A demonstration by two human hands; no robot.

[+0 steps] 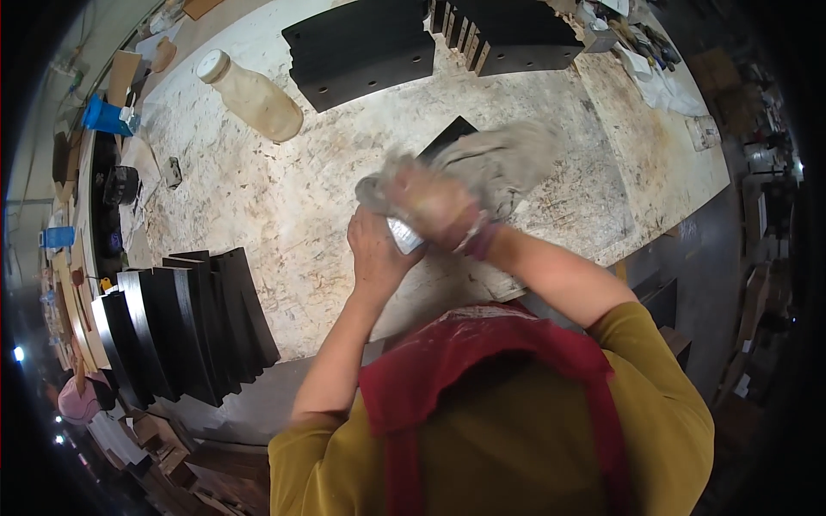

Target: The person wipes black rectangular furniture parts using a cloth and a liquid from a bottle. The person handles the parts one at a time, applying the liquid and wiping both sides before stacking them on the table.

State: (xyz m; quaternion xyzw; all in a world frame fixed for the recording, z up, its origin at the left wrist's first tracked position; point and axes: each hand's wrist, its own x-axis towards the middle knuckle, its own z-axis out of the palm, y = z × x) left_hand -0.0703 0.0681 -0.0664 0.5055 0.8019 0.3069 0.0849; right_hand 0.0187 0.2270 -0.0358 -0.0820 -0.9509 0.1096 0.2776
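A black panel (449, 136) lies at a slant in the middle of the table, mostly covered. Its near end (403, 235) shines pale in the light. My left hand (377, 249) is closed on the near end of this panel. Pressed over the top is a grey cloth (503, 163), bunched under my right hand (433, 204), which is closed on it. Both the cloth and the right hand are smeared by motion. The fingertips of each hand are partly hidden.
Black panels (361, 52) stand in a stack at the back, beside more dark boards (516, 39). A cloudy bottle (258, 101) lies or stands at the back left. Several black boards (185, 322) lean at the left edge. Tools (650, 47) lie at the far right.
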